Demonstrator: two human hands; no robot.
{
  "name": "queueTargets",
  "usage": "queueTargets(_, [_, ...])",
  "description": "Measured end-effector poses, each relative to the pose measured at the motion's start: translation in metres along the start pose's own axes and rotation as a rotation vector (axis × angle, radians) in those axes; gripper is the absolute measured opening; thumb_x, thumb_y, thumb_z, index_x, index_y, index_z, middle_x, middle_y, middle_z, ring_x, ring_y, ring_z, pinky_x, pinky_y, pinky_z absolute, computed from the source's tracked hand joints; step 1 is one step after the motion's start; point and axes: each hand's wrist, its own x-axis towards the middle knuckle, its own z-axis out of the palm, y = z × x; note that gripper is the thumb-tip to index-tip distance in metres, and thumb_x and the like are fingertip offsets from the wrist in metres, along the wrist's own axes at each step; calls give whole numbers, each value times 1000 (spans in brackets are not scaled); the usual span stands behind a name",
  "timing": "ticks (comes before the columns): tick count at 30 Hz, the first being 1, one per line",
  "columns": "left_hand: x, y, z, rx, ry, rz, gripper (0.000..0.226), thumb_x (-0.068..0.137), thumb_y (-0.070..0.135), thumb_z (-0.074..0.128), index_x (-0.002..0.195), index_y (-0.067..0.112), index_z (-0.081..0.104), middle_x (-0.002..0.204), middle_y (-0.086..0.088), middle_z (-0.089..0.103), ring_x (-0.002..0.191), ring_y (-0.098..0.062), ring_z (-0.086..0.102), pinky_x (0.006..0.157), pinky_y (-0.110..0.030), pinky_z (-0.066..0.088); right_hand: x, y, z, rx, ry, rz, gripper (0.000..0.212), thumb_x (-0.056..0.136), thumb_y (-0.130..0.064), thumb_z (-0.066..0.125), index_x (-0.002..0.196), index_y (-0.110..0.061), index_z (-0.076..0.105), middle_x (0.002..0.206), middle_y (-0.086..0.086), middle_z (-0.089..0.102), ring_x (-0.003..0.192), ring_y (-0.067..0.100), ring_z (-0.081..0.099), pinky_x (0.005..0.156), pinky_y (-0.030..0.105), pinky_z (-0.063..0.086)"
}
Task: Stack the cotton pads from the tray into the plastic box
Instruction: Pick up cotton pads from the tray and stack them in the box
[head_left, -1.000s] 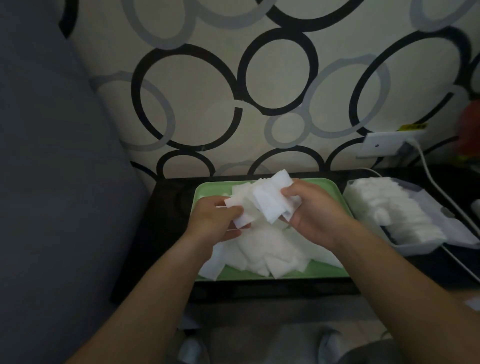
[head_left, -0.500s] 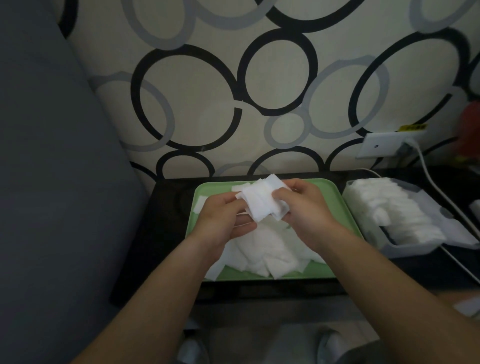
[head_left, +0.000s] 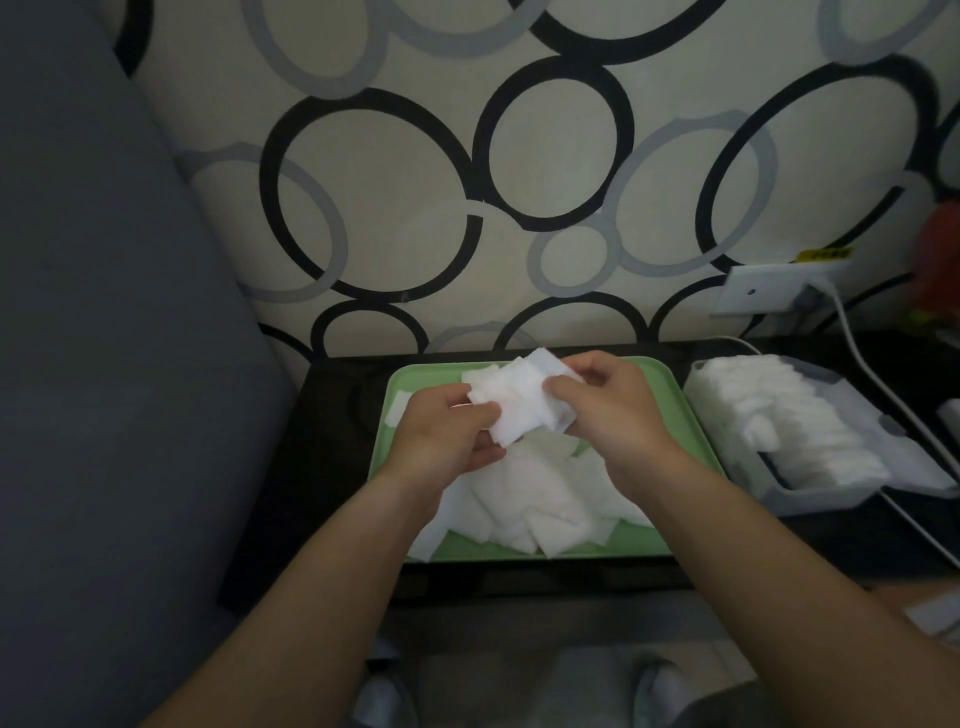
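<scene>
A green tray (head_left: 680, 410) sits on the dark table with a loose heap of white cotton pads (head_left: 535, 499) in it. Above the heap I hold a bunch of cotton pads (head_left: 519, 402) between both hands. My left hand (head_left: 441, 436) grips the bunch's left edge and my right hand (head_left: 613, 415) grips its right edge. The clear plastic box (head_left: 810, 499) stands right of the tray, holding a row of stacked pads (head_left: 784, 415).
The dark table (head_left: 332, 431) ends against a patterned wall. A wall socket (head_left: 769, 288) with a white cable (head_left: 878, 384) runs down past the box. A grey sofa (head_left: 104, 364) fills the left side. A single pad (head_left: 397, 413) lies at the tray's left edge.
Both hands have drawn the fanned-out bunch of pads together into a tighter stack and lifted it slightly toward the tray's far edge.
</scene>
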Motion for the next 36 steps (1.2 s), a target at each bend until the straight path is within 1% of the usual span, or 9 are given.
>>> queueTargets(4, [0, 2, -1, -16, 18, 23, 20, 96, 3, 59, 90, 21, 65, 95, -4, 71, 94, -29, 73, 74, -32, 62, 1, -9, -13, 145, 1, 42, 10, 88, -10, 68, 97, -12, 71, 101, 10, 72, 94, 24, 68, 85, 40, 56])
queueTargets(8, [1, -2, -1, 9, 14, 27, 15, 96, 6, 59, 99, 17, 69, 102, -9, 74, 93, -29, 74, 74, -33, 61, -2, -11, -16, 341, -214, 120, 17, 90, -10, 68, 106, -6, 69, 101, 13, 71, 93, 25, 66, 82, 37, 52])
queueTargets(15, [-6, 2, 7, -25, -80, 76, 17, 94, 9, 62, 101, 19, 74, 94, -3, 78, 88, -19, 75, 71, -26, 60, -4, 1, -2, 129, -228, 103, 27, 83, -11, 77, 108, -5, 68, 97, 13, 74, 80, 21, 69, 64, 27, 54])
queueTargets(20, [-7, 4, 11, -35, -101, 79, 19, 94, 7, 61, 96, 20, 75, 93, -5, 79, 84, -19, 76, 70, -25, 60, -3, 4, -1, 67, -179, 65, 21, 82, -10, 78, 99, -4, 68, 87, 10, 71, 73, 17, 68, 60, 26, 53])
queueTargets(25, [-8, 5, 14, -42, -110, 73, 21, 97, 8, 55, 105, 14, 74, 98, -11, 78, 84, -21, 76, 71, -27, 61, -4, 3, -3, -21, -137, 16, 20, 80, -13, 80, 92, -5, 67, 79, 5, 67, 64, 12, 64, 56, 23, 53])
queueTargets(28, [-9, 10, 18, -108, -42, -11, 26, 102, 19, 49, 112, 8, 70, 100, -14, 76, 82, -27, 75, 69, -32, 61, -5, 3, -7, -117, -114, -18, 29, 79, -22, 82, 91, -2, 64, 75, 6, 64, 54, 11, 57, 49, 18, 46])
queueTargets(31, [-9, 9, 17, -88, -57, -5, 29, 100, 38, 55, 108, 14, 71, 98, -9, 77, 87, -26, 75, 72, -35, 61, -6, 5, -11, -174, -128, -13, 37, 78, -34, 82, 91, -5, 63, 78, 4, 63, 58, 13, 56, 52, 21, 44])
queueTargets(34, [-9, 2, 14, 41, -94, 105, 15, 94, 21, 68, 108, 18, 72, 102, -5, 77, 97, -24, 74, 76, -31, 61, -6, 8, -15, -228, -180, 19, 38, 83, -41, 75, 95, -8, 62, 83, 1, 64, 63, 13, 58, 57, 23, 44])
queueTargets(36, [-5, 0, 11, 70, -6, 101, 17, 93, 11, 67, 109, 17, 70, 106, -6, 75, 98, -25, 72, 73, -30, 60, -3, 12, -20, -303, -184, 6, 23, 90, -35, 68, 94, -12, 64, 88, 1, 67, 66, 15, 61, 63, 27, 48])
